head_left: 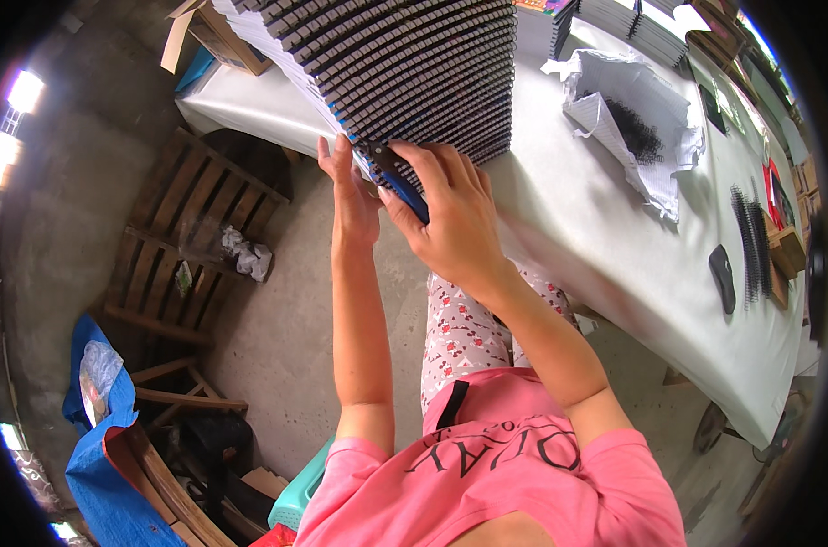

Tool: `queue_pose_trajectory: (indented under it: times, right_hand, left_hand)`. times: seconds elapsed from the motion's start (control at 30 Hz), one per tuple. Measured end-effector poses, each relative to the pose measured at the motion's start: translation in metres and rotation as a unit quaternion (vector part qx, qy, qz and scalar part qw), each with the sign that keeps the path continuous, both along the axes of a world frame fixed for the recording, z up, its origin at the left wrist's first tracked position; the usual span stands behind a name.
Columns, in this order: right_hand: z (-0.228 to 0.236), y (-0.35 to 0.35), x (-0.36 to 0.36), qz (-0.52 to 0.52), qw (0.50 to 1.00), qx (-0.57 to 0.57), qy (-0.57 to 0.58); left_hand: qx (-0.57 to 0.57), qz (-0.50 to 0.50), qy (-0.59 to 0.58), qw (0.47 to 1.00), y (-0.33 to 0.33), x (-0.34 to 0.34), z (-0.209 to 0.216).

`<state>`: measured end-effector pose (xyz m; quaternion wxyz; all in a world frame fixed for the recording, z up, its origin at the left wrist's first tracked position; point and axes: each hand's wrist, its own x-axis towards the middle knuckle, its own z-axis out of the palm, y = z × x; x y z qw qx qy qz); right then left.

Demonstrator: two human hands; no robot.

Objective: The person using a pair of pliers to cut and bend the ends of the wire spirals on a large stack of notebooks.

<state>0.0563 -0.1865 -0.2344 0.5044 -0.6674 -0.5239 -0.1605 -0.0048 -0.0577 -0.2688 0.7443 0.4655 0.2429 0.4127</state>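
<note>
Two hands up at the near end of a big stack of notebooks (405,64) w/ black spiral bindings, which sits on the white-covered table (605,237) near its left end. From my remote seat I see the right hand (450,219) gripping one blue-covered notebook (398,178) at the stack's bottom corner: thumb on the near side, other fingers curled over the top, pinching it. Left hand (350,187) is beside it, fingers straight and pressed together, tips touching the white page edges of the stack. Can't tell if the left thumb grips anything, it's hidden.

Further along the table: crumpled white paper (633,118) w/ a clump of black binding coils on it, more coils (751,237) near the far right, a small dark oblong thing (722,276) just beside them. Below the table, concrete floor, a wooden pallet (195,246) at left, a blue tarp (104,456) in the lower left corner.
</note>
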Motion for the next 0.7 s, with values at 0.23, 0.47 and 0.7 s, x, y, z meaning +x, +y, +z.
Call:
queue_pose_trajectory:
  times: [0.23, 0.47, 0.7]
  right_hand:
    - [-0.011, 0.008, -0.002, -0.002, 0.999, -0.032, 0.002]
    - [0.008, -0.002, 0.007, 0.323, 0.802, -0.098, 0.492]
    - [0.007, -0.007, 0.004, 0.021, 0.999, 0.015, 0.034]
  left_hand:
    - [0.003, 0.014, -0.016, 1.0, -0.004, 0.005, 0.0]
    - [-0.025, -0.01, -0.017, 1.0, 0.003, 0.002, -0.006]
    - [0.018, 0.03, -0.024, 0.999, -0.002, 0.003, 0.008]
